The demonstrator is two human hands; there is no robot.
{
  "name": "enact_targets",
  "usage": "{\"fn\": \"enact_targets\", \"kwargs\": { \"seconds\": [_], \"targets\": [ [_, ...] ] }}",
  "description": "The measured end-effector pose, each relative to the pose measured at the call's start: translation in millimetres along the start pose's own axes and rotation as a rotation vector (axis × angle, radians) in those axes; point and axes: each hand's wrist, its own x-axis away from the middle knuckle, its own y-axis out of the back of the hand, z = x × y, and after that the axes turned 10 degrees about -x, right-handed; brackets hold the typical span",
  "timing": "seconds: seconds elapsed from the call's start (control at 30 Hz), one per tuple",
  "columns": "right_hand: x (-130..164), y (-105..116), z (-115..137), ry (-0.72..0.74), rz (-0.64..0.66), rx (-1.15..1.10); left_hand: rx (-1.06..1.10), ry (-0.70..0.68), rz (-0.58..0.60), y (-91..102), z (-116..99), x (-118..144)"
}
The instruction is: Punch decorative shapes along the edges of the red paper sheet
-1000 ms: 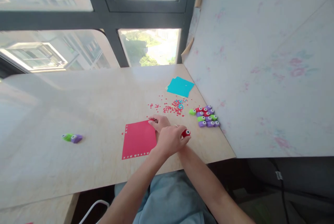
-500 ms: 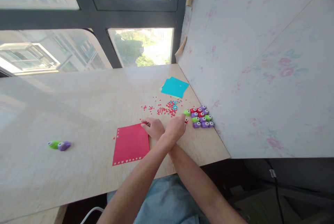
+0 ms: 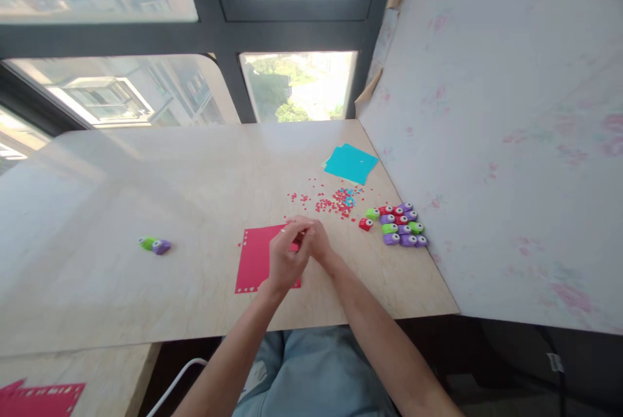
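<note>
A red paper sheet with small holes punched along its left and bottom edges lies on the pale wooden table. My left hand covers the sheet's right side, with its fingertips pinching the upper right edge. My right hand meets it there and also grips that corner. A small red punch stands on the table to the right of my hands, beside a cluster of several red, purple and green punches.
Red and blue paper confetti is scattered behind the sheet, with turquoise sheets further back. A green and purple punch pair sits at the left. A papered wall borders the right. Another punched red sheet shows at bottom left.
My left hand carried the red punch to the right, left it beside the cluster, and came back to the red sheet. My right hand stayed at the sheet's corner.
</note>
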Motion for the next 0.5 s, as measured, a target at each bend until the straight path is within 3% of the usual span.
{"fn": "enact_targets", "kwargs": {
  "seconds": [0.1,0.27,0.4,0.5],
  "targets": [
    [-8,3,-6,-0.048,0.057,-0.268,-0.092,0.199,-0.214,49.7,33,14],
    [-11,2,-8,-0.096,0.055,-0.372,-0.402,0.437,-0.52,132.5,93,30],
    [-8,1,-8,-0.13,0.063,-0.365,-0.58,0.569,-0.544,180.0,127,37],
    [-6,1,-10,-0.132,0.066,-0.366,-0.654,0.653,-0.519,198.1,142,44]
  ]
}}
